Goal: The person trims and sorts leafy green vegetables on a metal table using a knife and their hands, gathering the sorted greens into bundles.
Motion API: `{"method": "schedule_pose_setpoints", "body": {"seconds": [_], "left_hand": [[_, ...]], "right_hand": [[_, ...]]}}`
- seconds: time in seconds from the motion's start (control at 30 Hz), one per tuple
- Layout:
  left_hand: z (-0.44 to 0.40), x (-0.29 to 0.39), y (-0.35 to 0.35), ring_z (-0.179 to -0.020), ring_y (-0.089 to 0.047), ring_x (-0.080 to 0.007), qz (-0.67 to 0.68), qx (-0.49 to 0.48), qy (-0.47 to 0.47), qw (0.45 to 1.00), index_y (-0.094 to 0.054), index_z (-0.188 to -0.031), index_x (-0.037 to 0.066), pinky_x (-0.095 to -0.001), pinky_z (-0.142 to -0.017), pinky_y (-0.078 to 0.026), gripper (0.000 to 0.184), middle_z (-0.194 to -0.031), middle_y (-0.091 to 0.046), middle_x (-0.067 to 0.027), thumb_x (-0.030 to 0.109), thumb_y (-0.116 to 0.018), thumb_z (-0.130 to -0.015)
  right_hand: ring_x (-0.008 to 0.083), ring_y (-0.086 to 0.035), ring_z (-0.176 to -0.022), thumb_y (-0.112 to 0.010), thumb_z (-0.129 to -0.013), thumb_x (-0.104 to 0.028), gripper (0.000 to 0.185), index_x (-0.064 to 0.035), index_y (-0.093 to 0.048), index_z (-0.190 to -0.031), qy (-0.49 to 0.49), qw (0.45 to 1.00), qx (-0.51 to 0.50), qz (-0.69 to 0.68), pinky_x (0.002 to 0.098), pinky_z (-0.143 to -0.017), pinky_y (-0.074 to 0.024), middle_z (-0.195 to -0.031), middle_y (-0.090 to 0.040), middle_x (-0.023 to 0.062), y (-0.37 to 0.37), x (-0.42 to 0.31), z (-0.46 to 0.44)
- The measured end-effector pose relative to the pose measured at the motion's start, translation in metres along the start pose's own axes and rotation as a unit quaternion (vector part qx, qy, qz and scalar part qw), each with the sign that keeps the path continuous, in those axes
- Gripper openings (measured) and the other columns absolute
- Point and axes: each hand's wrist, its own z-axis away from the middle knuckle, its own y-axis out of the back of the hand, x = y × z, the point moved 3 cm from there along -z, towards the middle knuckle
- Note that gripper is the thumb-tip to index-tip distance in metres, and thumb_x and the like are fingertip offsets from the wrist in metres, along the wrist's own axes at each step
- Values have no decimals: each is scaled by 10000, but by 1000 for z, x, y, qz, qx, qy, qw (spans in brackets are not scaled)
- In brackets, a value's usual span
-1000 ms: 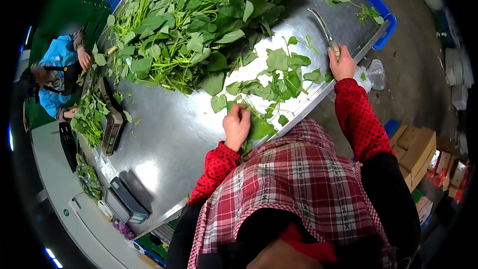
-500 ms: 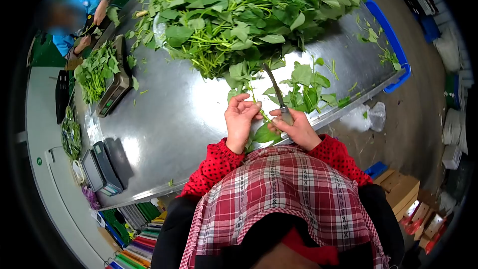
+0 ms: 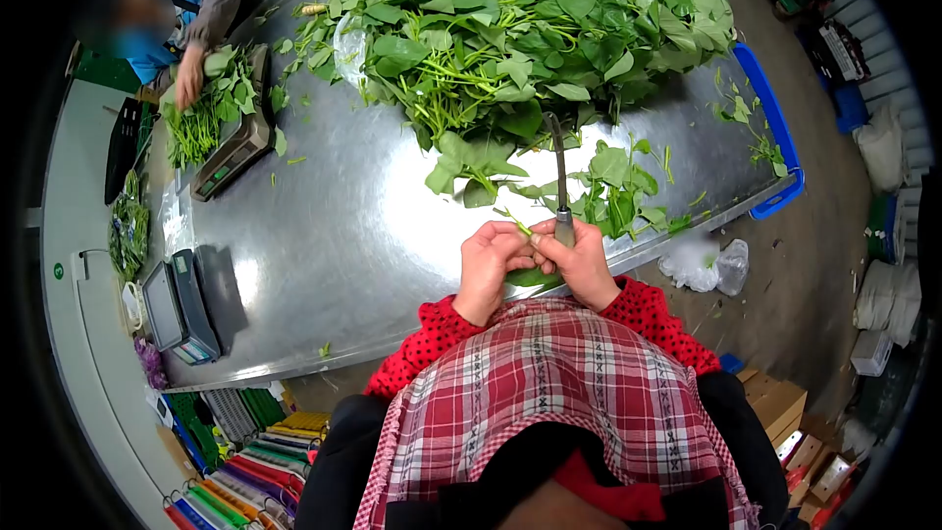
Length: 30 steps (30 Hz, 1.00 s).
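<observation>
In the head view, my right hand (image 3: 585, 260) is closed round the grey handle of a curved knife (image 3: 561, 172), its blade pointing away from me. My left hand (image 3: 488, 263) pinches a green leafy stem (image 3: 520, 225) close against the right thumb, so the fingertips of both hands nearly meet. Below the fingers a green leaf (image 3: 533, 278) shows, partly hidden by them. Just beyond my hands lies a leafy sprig (image 3: 473, 165), and to the right of the knife a small bunch of leaves (image 3: 613, 186) rests on the metal table (image 3: 334, 236).
A large heap of leafy greens (image 3: 530, 29) covers the far side. At the left, a co-worker's hand (image 3: 190, 77) touches greens (image 3: 201, 128) on a scale (image 3: 235, 152). A second scale (image 3: 182, 309) stands nearer. A blue crate (image 3: 780, 186) borders the table's right end.
My hands have drawn together, and the knife blade has swung more upright. A leafy sprig now lies apart from my fingers on the table. The co-worker's hand has moved down onto the greens.
</observation>
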Motion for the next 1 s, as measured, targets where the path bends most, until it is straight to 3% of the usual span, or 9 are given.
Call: {"method": "schedule_pose_setpoints", "body": {"seconds": [0.1, 0.17, 0.23, 0.33, 0.37, 0.5, 0.57, 0.63, 1.0], "left_hand": [[2, -6, 14, -681, -655, -200, -268, -177, 29, 946, -612, -944, -44, -302, -642, -546, 105, -799, -682, -119, 12, -615, -855], [31, 14, -4, -709, -660, -250, -622, -71, -196, 755, -627, -1038, -51, -305, -664, -527, 320, -840, -685, -143, 84, -729, -766], [37, 43, -5, -955, -642, -319, -578, 56, -516, 630, -606, -1135, -2, -376, -809, -509, 440, -1055, -653, -185, 139, -753, -744], [36, 78, -15, -1258, -479, -329, -638, -2, -590, 494, -610, -1167, 50, -511, -1041, -338, 451, -1176, -609, -125, 148, -736, -745], [34, 88, -19, -1144, -566, -279, -678, -54, -587, 439, -638, -1089, 67, -458, -962, -415, 343, -1103, -633, -103, 130, -726, -763], [13, 74, 23, -644, -601, -204, -572, -24, -402, 714, -634, -968, 65, -314, -603, -468, 97, -766, -604, -95, 99, -628, -878], [11, 74, 27, -525, -510, -156, -519, -35, -381, 764, -621, -983, 35, -262, -505, -403, 103, -667, -552, -56, 107, -557, -945], [14, 66, 20, -483, -373, -40, -273, -74, -80, 956, -611, -1030, 26, -223, -441, -298, 173, -622, -453, 32, 155, -500, -997], [28, 87, 40, -480, -361, -58, -166, -85, -139, 973, -593, -986, 9, -218, -455, -302, 186, -627, -438, 38, 165, -494, -1007]], "right_hand": [[68, -542, -569, -656, -877, -74, 139, 22, -605, -964, 10, 1000, 14, -2, 209, -532, -446, -707, -614, 41, 0, -1, 1], [67, -535, -561, -658, -875, -80, 129, 12, -602, -945, 25, 999, 25, -11, 206, -517, -437, -695, -607, 34, 0, -13, -2], [69, -533, -556, -657, -877, -90, 134, 10, -604, -948, 6, 1000, 13, -7, 203, -501, -424, -679, -599, 26, 5, -22, 0], [63, -525, -546, -653, -888, -106, 140, 4, -609, -964, -27, 998, -51, 33, 200, -486, -408, -679, -593, 19, 2, -23, 4], [61, -523, -542, -648, -894, -112, 144, 4, -610, -971, -45, 993, -97, 46, 199, -483, -404, -682, -592, 17, -2, -24, 5], [54, -514, -540, -620, -929, -152, 153, -19, -619, -1006, 132, 983, 86, 90, 216, -491, -406, -698, -595, 15, 6, -39, -2], [116, -576, -567, -632, -907, -148, 176, -26, -615, -1033, 165, 962, 115, 183, 261, -520, -455, -742, -625, 53, 12, -32, -2], [167, -602, -625, -659, -868, -132, 253, -6, -612, -1083, 366, 815, 92, 439, 283, -554, -466, -789, -632, 93, -4, -36, 7], [390, -632, -659, -650, -869, -221, 272, -7, -528, -985, 165, 780, 119, 591, 473, -589, -485, -787, -639, 206, 26, 39, 14]]}}
